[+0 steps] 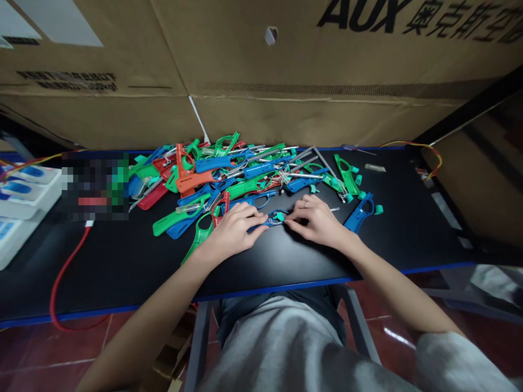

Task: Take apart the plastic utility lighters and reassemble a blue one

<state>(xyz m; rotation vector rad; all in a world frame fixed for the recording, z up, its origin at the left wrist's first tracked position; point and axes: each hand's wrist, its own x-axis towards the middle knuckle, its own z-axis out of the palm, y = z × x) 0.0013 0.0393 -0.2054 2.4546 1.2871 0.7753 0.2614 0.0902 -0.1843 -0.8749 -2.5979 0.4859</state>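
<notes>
Low over the front of the table, a blue long-necked lighter's handle shell (272, 221) lies between my two hands, with a teal trigger piece (279, 216) and thin white wires in it. My left hand (239, 226) grips one end of this shell between thumb and fingers. From the other side, my right hand (312, 220), a ring on one finger, is closed in a pinch at the trigger and wires. What exactly its fingertips hold is hidden. A metal tube end (335, 209) shows just beyond the right hand.
Behind my hands spreads a heap of green, blue, red and orange lighter shells (200, 182) with metal tubes. A blue shell (359, 212) and a green shell (346, 173) lie to the right. White boxes (30, 190) and a red cable (61, 272) are at left; a cardboard wall (306, 120) stands behind.
</notes>
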